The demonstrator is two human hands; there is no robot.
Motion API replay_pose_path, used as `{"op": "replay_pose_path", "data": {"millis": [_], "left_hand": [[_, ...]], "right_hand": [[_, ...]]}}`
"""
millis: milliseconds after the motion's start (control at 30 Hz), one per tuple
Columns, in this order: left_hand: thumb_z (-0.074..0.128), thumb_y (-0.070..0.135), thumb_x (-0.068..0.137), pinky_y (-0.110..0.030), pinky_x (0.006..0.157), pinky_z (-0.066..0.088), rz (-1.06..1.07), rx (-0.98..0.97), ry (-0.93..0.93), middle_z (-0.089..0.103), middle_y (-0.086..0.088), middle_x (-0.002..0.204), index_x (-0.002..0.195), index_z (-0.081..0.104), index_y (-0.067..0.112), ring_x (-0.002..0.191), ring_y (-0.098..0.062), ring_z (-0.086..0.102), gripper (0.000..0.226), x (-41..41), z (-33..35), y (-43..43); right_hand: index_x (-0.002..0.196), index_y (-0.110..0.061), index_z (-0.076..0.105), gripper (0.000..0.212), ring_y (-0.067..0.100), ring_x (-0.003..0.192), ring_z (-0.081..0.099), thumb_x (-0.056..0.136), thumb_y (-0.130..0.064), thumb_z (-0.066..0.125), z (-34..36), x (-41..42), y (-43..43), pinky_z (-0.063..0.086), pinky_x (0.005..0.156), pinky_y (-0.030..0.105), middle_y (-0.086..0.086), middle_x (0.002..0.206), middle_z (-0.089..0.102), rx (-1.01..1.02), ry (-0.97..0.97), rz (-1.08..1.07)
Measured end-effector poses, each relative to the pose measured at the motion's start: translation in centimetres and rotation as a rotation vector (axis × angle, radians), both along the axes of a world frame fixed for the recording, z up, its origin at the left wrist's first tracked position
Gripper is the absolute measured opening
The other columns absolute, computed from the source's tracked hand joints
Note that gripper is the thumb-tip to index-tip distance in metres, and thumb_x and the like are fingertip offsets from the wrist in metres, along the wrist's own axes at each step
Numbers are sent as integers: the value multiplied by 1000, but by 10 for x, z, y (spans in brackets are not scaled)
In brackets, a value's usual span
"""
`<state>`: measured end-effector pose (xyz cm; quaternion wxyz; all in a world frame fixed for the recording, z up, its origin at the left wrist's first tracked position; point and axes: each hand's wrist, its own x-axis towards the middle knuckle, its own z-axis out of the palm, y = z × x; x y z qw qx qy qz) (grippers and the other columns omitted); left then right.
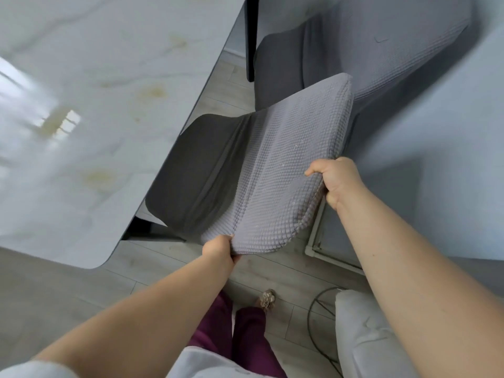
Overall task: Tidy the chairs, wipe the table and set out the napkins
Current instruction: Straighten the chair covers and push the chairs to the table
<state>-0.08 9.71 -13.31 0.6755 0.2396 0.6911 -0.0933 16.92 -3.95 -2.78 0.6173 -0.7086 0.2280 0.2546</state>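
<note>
Spreading across the upper left of the frame, a glossy marble-look table (81, 105) carries several yellowish stains (151, 92) and a bright window reflection, its rounded corner reaching the lower left. A chair (286, 173) stands at the centre of the frame against the table's right edge, its dark seat (196, 170) running partly under the tabletop and its backrest, in a grey waffle-textured cover, tilted toward the camera. A second chair (381, 50) with the same cover stands in the upper right, just behind the first and beside the table's dark leg. Both of the person's bare forearms reach in from the bottom of the frame. The left hand (218, 248) grips the lower left corner of the backrest, fingers curled over the fabric edge and thumb beneath. The right hand (336, 178) clutches the backrest's right edge, fingers wrapped behind it and thumb pressed on the front. Pale wood-look floor (259, 271) shows beneath the chair. A white cushion (365, 336) sits at the lower right, a dark cable (311, 317) looping beside it. Magenta trousers (245, 328) and one slipper (267, 297) appear at the bottom centre.
</note>
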Motion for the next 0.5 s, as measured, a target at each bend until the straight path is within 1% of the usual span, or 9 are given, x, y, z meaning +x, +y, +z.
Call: {"op": "replay_pose_path", "data": {"millis": [100, 233, 267, 333, 400, 467, 500], "left_hand": [[46, -7, 87, -26, 30, 48, 17, 40, 10, 56, -11, 76, 104, 51, 5, 63, -22, 55, 22, 1, 2, 17], [44, -7, 89, -25, 29, 46, 44, 70, 12, 54, -12, 73, 118, 51, 0, 62, -22, 53, 31, 1, 1, 44], [44, -8, 89, -25, 31, 47, 54, 77, 9, 54, -11, 73, 122, 50, -2, 62, -22, 54, 35, 0, 1, 50], [46, -8, 88, -27, 37, 51, 68, 93, 12, 55, -11, 74, 129, 48, -2, 63, -21, 56, 42, 0, 0, 62], [48, -8, 87, -29, 42, 51, 63, 109, 21, 57, -10, 75, 129, 50, 0, 63, -21, 57, 43, -1, -3, 72], [49, -8, 87, -26, 38, 51, 59, 110, 15, 58, -10, 75, 126, 52, -1, 63, -21, 58, 40, 1, -4, 78], [49, -8, 87, -26, 38, 52, 66, 112, 12, 59, -10, 76, 125, 52, -1, 64, -21, 58, 39, 2, -6, 81]], "right_hand": [[96, 0, 56, 36, 37, 98, 63, 63, 14, 61, -3, 2, 18, 54, 85, 51, 23, 108, 63, 9, 10, 4], [91, 1, 56, 29, 32, 86, 62, 65, 15, 60, -9, 2, 44, 53, 78, 43, 18, 98, 61, 26, 26, 14], [91, 2, 56, 28, 31, 85, 62, 65, 15, 60, -11, 1, 49, 53, 76, 41, 17, 96, 61, 29, 30, 19], [89, 2, 56, 27, 30, 83, 61, 66, 14, 60, -13, 0, 60, 53, 71, 36, 14, 93, 60, 39, 32, 22], [83, -1, 53, 23, 26, 78, 60, 68, 15, 60, -15, 0, 70, 51, 64, 30, 12, 87, 59, 54, 31, 21], [76, -4, 51, 23, 22, 75, 59, 70, 16, 59, -16, 2, 78, 49, 61, 28, 10, 84, 58, 67, 19, 24], [75, -5, 50, 23, 22, 74, 59, 71, 16, 59, -16, 3, 82, 49, 60, 27, 10, 83, 58, 73, 13, 31]]}}
